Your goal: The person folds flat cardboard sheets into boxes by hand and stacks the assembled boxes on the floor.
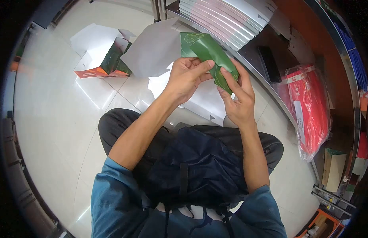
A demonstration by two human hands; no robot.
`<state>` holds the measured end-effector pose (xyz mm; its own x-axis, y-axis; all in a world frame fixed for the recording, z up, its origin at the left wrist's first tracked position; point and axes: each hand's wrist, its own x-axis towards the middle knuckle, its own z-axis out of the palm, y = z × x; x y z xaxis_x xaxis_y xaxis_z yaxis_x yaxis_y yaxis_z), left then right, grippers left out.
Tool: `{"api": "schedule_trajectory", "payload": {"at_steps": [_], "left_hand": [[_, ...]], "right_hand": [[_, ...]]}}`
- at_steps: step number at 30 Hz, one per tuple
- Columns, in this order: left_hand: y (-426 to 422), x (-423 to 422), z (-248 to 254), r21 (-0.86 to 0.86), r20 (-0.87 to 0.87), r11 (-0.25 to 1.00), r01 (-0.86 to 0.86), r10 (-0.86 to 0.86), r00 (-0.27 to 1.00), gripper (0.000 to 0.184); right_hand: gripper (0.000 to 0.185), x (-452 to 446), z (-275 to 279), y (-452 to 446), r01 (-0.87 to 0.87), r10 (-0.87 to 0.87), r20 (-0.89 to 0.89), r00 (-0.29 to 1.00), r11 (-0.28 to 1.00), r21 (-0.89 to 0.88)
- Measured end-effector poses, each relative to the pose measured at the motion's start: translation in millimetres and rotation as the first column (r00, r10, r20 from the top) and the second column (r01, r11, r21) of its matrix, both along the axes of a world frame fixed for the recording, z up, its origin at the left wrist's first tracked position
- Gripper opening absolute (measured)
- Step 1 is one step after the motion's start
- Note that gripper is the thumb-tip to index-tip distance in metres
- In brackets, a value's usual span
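Note:
In front of me I hold a partly folded cardboard box [210, 49], glossy green outside with a yellow-lined print at one corner. My left hand [186, 77] pinches a green flap between thumb and fingers. On the other side my right hand [239, 93] grips the folded green panel, thumb and fingers closed around its edge. Broad white panels [150, 49] spread out to the left of the green part and below it; where they join it is partly hidden by my hands.
A folded box [92, 59], white inside with orange and green sides, stands open on the tiled floor [53, 119]. To the right, a shelf carries a stack of flat cardboard sheets [227, 20], a black phone [268, 63] and a plastic-wrapped red pack [309, 107] overhanging the edge.

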<state>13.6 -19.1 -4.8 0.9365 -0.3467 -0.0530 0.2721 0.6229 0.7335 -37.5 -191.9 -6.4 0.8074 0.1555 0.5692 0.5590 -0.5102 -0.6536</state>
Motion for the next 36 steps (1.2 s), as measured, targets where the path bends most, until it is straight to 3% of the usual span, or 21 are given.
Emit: {"api": "schedule_trajectory", "payload": {"at_steps": [6, 12, 17, 22, 28, 31, 34, 35, 36], "left_hand": [[-6, -3, -1, 0.106, 0.0, 0.992, -0.073, 0.073, 0.997, 0.017], [-16, -11, -8, 0.168, 0.023, 0.979, -0.119, 0.117, 0.993, 0.017], [-13, -11, -5, 0.295, 0.049, 0.946, -0.137, 0.129, 0.99, 0.017], [-15, -13, -9, 0.248, 0.007, 0.959, -0.141, 0.144, 0.99, 0.023], [-28, -23, -14, 0.294, 0.13, 0.935, -0.197, 0.165, 0.978, 0.024], [-30, -22, -10, 0.405, 0.222, 0.883, -0.239, 0.159, 0.962, 0.022], [-9, -11, -6, 0.607, 0.227, 0.781, -0.148, 0.008, 0.974, 0.021], [-5, -9, -3, 0.671, 0.252, 0.733, -0.108, -0.089, 0.964, 0.02], [-4, -8, -2, 0.731, 0.268, 0.679, -0.073, -0.187, 0.945, 0.019]], "right_hand": [[0.049, 0, -4, 4, 0.043, -0.041, 0.021, 0.999, 0.994, -0.097], [0.047, -3, -17, 15, 0.21, -0.217, -0.038, 0.975, 0.968, -0.141], [0.054, -5, -18, 26, 0.192, -0.207, -0.061, 0.976, 0.962, -0.195], [0.058, -3, -20, 24, 0.191, -0.209, -0.034, 0.977, 0.942, -0.276], [0.065, 2, -23, 25, 0.228, -0.267, -0.259, 0.928, 0.958, -0.174], [0.076, 0, -15, 24, 0.14, -0.178, -0.339, 0.924, 0.981, -0.132], [0.087, 9, -13, 8, 0.125, -0.03, -0.499, 0.866, 0.98, 0.158], [0.084, 19, -27, 2, 0.143, 0.124, -0.519, 0.846, 0.884, 0.445], [0.082, 20, -25, 1, 0.172, 0.149, -0.526, 0.837, 0.841, 0.513]]}}
